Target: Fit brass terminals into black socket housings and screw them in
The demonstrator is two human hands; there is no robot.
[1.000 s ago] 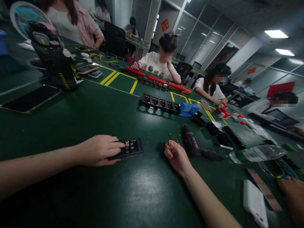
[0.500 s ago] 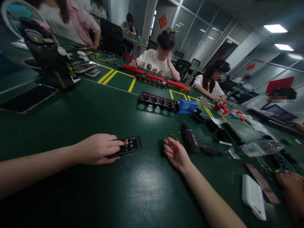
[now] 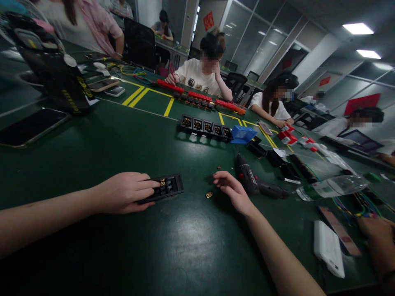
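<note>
My left hand [image 3: 131, 191] grips the left end of a black plastic socket housing [image 3: 175, 185] lying on the green table, fingers over its top and thumb along the near side. A small brass contact piece [image 3: 162, 181] shows inside the housing near my fingertips; the rest of that end is covered by the hand. My right hand [image 3: 231, 189] hovers just above the table, fingers loosely apart and nothing visible in them. Left of it a loose brass piece [image 3: 209, 195] lies on the tabletop. Beyond its fingertips is a tiny coppery part [image 3: 219, 167].
A cordless screwdriver [image 3: 248, 176] lies right of my right hand. Farther back sit a row of black sockets [image 3: 205, 128] and a blue box [image 3: 243, 134]. A plastic bottle [image 3: 335, 187], white power bank [image 3: 328, 248] and another person's hand [image 3: 378, 232] are at right; a phone [image 3: 33, 126] lies left.
My right hand has opened from a loose curl and turned over. A brass piece now lies on the table beside it. My left hand stays on the socket housing.
</note>
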